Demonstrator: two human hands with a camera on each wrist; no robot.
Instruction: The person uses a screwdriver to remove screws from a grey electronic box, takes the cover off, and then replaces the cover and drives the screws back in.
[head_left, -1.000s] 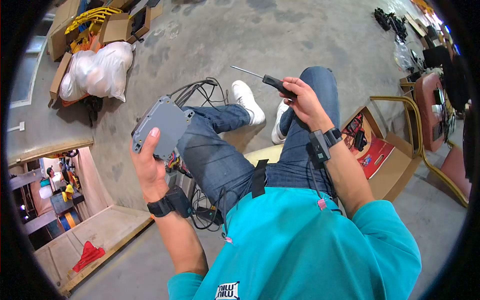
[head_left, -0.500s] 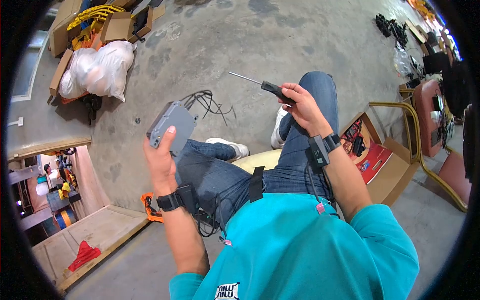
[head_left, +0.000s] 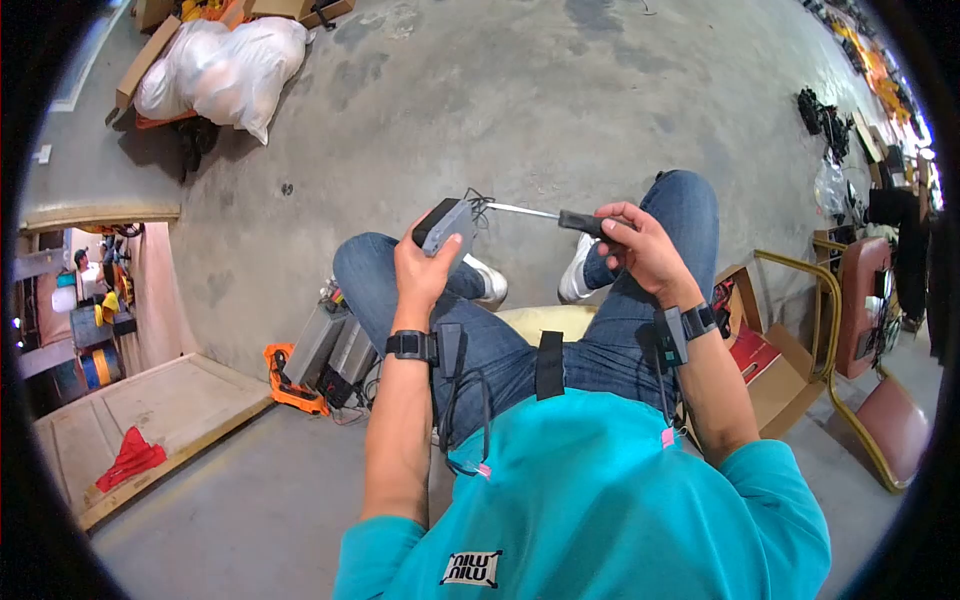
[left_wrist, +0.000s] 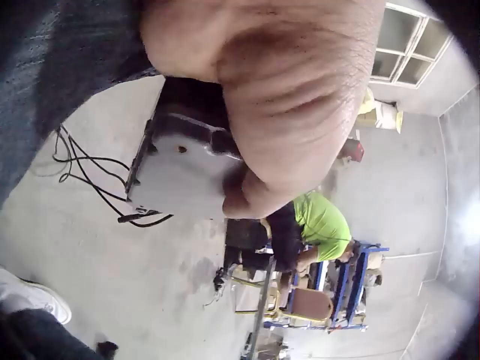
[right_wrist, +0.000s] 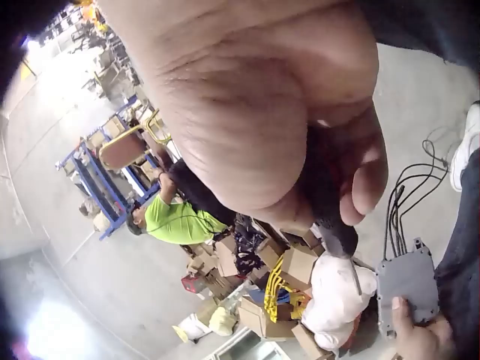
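My left hand (head_left: 422, 275) grips a flat grey metal box (head_left: 458, 228), thumb on its face and the box turned nearly edge-on in the head view. Black cables (right_wrist: 399, 202) trail from one side of the box, clearest in the right wrist view. A screwdriver (head_left: 585, 223) with a black handle is held by my right hand (head_left: 645, 252), between thumb and fingers. Its metal shaft points left, and in the head view the tip overlaps the cables beside the box. The left wrist view shows the box's grey face (left_wrist: 184, 176), partly covered by the hand.
An open cardboard box (head_left: 785, 375) with red packaging lies right of my legs, by a gold-framed chair (head_left: 855, 310). At the left are grey units beside an orange frame (head_left: 285, 375) and a wooden board (head_left: 180, 410). Another person (left_wrist: 322, 225) in a bright green shirt bends over farther off.
The left hand has brought the box rightward and turned it more edge-on. The screwdriver is now nearer the box, its tip close to the cables. The head view has shifted too.
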